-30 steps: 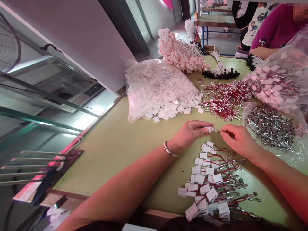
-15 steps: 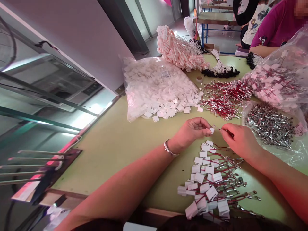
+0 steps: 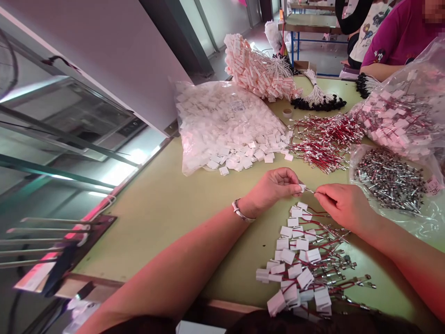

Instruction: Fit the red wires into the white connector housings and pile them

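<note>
Head view: both hands meet above a green surface (image 3: 167, 204), just beyond a pile of finished pieces.
Left hand (image 3: 274, 188): fingers pinched shut on a small white connector housing (image 3: 302, 188); a bracelet (image 3: 239, 213) sits on the wrist.
Right hand (image 3: 339, 204): fingertips closed on a thin metal-tipped wire (image 3: 310, 190) whose end touches the housing.
Finished pile (image 3: 306, 264): white housings with red wires, lying near the front edge.
Bag of white housings (image 3: 225, 123): clear plastic, spilling open; its small label is too blurred to read.
Red wire heap (image 3: 323, 141): loose, right of that bag.
Bag of metal terminals (image 3: 389, 181): far right; its tag is unreadable.
Co-worker: magenta sleeve (image 3: 399, 39) at the surface's far end.
</note>
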The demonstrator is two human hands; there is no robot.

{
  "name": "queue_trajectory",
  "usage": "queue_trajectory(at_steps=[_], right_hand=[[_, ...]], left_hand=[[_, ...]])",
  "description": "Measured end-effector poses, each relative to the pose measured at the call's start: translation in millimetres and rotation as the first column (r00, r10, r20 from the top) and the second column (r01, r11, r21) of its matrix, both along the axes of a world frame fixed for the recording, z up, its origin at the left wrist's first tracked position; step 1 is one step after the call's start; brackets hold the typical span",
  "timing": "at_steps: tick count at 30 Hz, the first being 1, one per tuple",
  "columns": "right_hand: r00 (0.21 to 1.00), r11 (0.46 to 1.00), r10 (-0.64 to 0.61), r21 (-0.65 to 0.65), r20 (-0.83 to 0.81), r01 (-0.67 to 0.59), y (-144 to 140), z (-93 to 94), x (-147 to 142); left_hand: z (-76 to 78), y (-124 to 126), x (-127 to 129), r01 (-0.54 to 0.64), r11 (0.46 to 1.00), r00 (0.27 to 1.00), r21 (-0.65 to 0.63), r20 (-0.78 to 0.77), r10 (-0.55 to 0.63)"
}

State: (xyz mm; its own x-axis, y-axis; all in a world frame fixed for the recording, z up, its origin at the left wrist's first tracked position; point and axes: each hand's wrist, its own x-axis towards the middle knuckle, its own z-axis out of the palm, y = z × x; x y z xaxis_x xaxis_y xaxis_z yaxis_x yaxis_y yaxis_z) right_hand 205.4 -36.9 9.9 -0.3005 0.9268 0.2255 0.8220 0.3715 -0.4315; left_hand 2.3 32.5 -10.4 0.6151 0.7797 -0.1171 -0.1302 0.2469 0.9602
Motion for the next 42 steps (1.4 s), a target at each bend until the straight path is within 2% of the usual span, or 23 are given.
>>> queue_trajectory(at_steps=[2,7,13,16,21,24,26,27,29,31,33,35,37,40,42], right_hand=[[0.999,1.000,0.016,0.022,0.032,-0.016,-0.1,-0.4,0.1],[1.000,0.994,-0.002,-0.112,-0.013,0.001,3.4,0.2,1.3],[0.994,0.989,-0.048,-0.132,0.102,0.061,1.7,1.6,-8.4],[0.997,0.983,-0.030,-0.179,0.066,0.041,2.9,-2.2,-10.9],[1.000,0.980,-0.019,-0.198,-0.025,0.014,6.7,-11.0,-11.0],[0.999,0.968,-0.039,-0.251,-0.029,0.030,6.8,-9.3,-8.9],[1.000,0.947,-0.021,-0.319,-0.013,0.016,6.9,-3.7,-3.7],[1.000,0.937,-0.006,-0.349,-0.012,0.002,7.7,0.1,0.6],[1.000,0.937,-0.011,-0.349,-0.014,0.005,12.3,8.1,12.2],[0.995,0.961,-0.094,-0.257,0.036,0.101,22.1,14.5,25.1],[0.970,0.964,-0.209,-0.140,0.124,0.225,35.7,17.2,34.6],[0.940,0.956,-0.264,-0.070,0.215,0.284,49.4,15.2,37.1],[0.905,0.949,-0.290,-0.031,0.312,0.315,60.0,9.7,32.0],[0.820,0.929,-0.315,-0.020,0.477,0.369,67.3,-0.1,18.0],[0.792,0.926,-0.302,-0.035,0.531,0.377,68.0,-4.2,12.3]], left_hand=[[-1.0,0.8,-0.3,0.010,1.000,1.000,0.006,0.003,-0.010],[-0.4,1.7,-0.8,0.077,0.997,0.997,0.015,0.029,-0.078],[3.6,-6.7,5.4,0.075,0.985,0.991,0.154,-0.121,-0.057],[0.4,-9.1,8.4,0.087,0.980,0.987,0.181,-0.152,-0.060],[-8.8,-8.0,11.8,0.079,0.989,0.994,0.126,-0.080,-0.070],[-11.3,-7.6,12.8,0.081,0.979,0.989,0.185,-0.134,-0.056],[-11.4,-7.1,11.8,0.120,0.943,0.969,0.311,-0.242,-0.044],[-11.1,-6.6,10.8,0.150,0.903,0.954,0.402,-0.300,-0.025],[-9.6,-5.6,8.4,0.236,0.780,0.925,0.579,-0.379,0.002],[-6.8,-5.6,7.0,0.320,0.650,0.913,0.690,-0.408,-0.015],[-2.7,-7.4,7.3,0.387,0.566,0.906,0.728,-0.414,-0.087],[2.0,-10.6,8.8,0.438,0.525,0.894,0.730,-0.414,-0.170],[6.1,-14.3,10.1,0.493,0.507,0.869,0.707,-0.424,-0.254],[10.8,-19.1,9.1,0.553,0.513,0.833,0.657,-0.454,-0.316],[13.9,-20.8,6.7,0.584,0.523,0.810,0.621,-0.483,-0.332]])
